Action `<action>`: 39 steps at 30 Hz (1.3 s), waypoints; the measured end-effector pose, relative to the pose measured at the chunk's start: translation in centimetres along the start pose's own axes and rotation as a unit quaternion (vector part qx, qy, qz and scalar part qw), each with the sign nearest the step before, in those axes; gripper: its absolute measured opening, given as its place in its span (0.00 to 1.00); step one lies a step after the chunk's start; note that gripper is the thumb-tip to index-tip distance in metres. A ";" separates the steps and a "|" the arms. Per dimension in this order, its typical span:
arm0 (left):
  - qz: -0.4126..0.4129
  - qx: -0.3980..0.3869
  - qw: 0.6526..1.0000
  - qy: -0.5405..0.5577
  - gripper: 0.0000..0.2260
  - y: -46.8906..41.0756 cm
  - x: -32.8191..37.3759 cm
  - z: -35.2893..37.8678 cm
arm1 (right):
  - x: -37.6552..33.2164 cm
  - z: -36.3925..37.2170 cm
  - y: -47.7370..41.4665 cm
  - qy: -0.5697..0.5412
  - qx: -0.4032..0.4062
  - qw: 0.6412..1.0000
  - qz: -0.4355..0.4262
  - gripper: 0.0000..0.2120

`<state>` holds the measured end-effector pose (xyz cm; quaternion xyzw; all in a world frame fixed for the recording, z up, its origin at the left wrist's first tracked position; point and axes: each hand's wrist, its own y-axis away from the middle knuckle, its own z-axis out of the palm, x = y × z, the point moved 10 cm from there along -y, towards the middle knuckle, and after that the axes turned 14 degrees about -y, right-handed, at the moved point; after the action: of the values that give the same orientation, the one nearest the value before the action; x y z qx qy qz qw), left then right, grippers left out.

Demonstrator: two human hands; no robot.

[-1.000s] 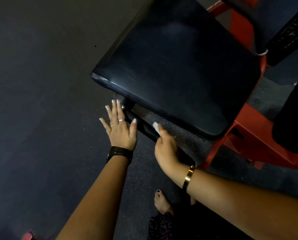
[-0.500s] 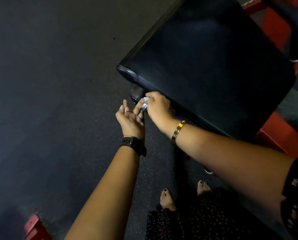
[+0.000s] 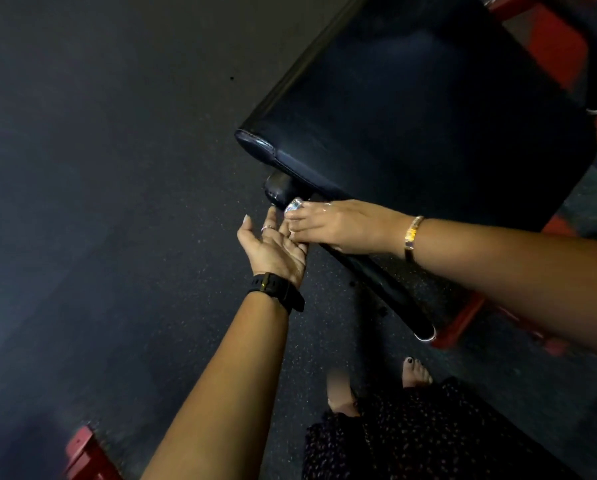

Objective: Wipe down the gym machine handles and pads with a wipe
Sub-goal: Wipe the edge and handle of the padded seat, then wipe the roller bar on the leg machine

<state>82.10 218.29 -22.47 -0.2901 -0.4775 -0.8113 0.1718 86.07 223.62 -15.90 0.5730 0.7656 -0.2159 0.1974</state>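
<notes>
Wipe (image 3: 294, 205): small pale wad pinched in fingertips of right hand (image 3: 338, 225), pressed on handle (image 3: 376, 275) near its free capped end, below near-left corner of seat pad (image 3: 411, 116).

Handle: black round bar, smooth grip. Long axis runs from that corner down-right to red frame (image 3: 463, 317). Most of its length lies behind right hand, toward the wrist.

Left hand (image 3: 272, 247): open, palm up, holds nothing, just beside right fingers. Of the 2 hands, right is nearer.

Pad: dark glossy vinyl, stitched edge.

Floor (image 3: 117, 168): speckled rubber.

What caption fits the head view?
Right hand holds a wipe on the black handle under the seat pad; left hand open.
</notes>
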 end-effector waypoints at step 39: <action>0.120 -0.108 0.956 -0.246 0.10 19.8 10.4 17.5 | -7.7 -21.5 11.4 -0.648 0.360 0.598 0.305 0.14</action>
<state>90.48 223.98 4.05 -0.5528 -0.3765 -0.7348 0.1131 97.93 232.30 4.94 0.5076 0.0772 -0.7159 0.4732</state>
